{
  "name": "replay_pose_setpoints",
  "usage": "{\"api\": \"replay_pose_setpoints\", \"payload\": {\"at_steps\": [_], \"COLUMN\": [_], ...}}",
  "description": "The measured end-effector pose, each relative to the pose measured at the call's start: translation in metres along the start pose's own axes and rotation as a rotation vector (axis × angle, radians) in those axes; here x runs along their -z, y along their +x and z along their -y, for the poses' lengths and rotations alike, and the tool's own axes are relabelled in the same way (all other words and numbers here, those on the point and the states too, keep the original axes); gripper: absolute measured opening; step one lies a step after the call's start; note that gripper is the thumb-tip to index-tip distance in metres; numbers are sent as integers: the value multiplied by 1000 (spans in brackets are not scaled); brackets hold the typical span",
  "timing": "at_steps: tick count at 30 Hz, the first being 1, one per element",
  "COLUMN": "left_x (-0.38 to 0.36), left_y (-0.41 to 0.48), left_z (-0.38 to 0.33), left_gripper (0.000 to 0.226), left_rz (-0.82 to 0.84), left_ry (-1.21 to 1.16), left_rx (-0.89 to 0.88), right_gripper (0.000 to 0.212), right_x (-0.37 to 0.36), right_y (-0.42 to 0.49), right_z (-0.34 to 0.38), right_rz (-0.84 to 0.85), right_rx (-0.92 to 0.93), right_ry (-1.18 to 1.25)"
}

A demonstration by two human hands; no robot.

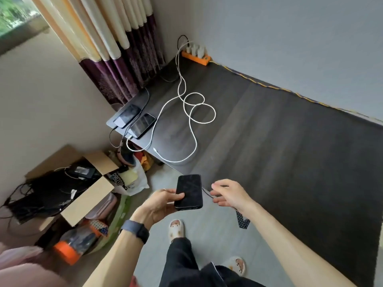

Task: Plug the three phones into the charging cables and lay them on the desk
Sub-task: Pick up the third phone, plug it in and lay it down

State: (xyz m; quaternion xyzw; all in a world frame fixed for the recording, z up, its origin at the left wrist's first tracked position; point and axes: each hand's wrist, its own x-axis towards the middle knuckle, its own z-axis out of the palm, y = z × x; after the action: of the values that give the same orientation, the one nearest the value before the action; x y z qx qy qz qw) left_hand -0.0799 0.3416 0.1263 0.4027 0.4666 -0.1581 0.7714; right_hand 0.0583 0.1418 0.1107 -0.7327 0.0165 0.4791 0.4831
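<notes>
Fingers, left hand (159, 200): clamped on a black phone (189, 191), thumb on its screen, held off the near bench (290, 152) edge, above the floor.
Fingers, right hand (230, 194): loosely curled, apart, pinching a thin dark cord (208, 194) just beside the phone.
Two other phones (143, 125): lying side by side at the bench's left corner, both with cables in.
White cable (193, 112): looped mid-bench, its free plug near the front edge.
Open room: bare dark bench surface to the right.
Orange power strip (195, 56): far corner by the wall.
</notes>
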Motion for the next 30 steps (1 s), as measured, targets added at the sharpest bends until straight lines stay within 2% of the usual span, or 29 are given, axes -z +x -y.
{"api": "replay_pose_setpoints", "payload": {"at_steps": [5, 9, 13, 15, 17, 20, 24, 28, 30], "left_x": [92, 151, 200, 218, 231, 241, 249, 247, 245], "left_y": [14, 26, 37, 43, 48, 52, 60, 63, 65], "left_z": [-56, -123, -178, -198, -214, -229, -237, -248, -256], "left_gripper": [33, 22, 29, 40, 51, 46, 54, 32, 25], "left_rz": [-125, -132, -102, -99, -94, -81, -72, -78, -76], "left_ry": [-185, -164, -145, -173, -225, -258, -311, -336, -354], "left_rx": [-38, -41, -46, -54, -45, -32, 22, 66, 76], "right_gripper": [31, 36, 38, 40, 42, 40, 37, 19, 13], "right_x": [-72, -135, -187, -205, -220, -234, -247, -253, -256], "right_y": [60, 111, 156, 172, 187, 200, 209, 216, 218], "right_z": [32, 67, 95, 108, 120, 128, 126, 126, 130], "right_rz": [-81, -181, -261, -279, -288, -274, -221, -213, -183], "right_rx": [43, 97, 132, 128, 91, 2, -67, -74, -52], "right_ry": [-294, -495, -708, -799, -893, -997, -1100, -1195, -1163]}}
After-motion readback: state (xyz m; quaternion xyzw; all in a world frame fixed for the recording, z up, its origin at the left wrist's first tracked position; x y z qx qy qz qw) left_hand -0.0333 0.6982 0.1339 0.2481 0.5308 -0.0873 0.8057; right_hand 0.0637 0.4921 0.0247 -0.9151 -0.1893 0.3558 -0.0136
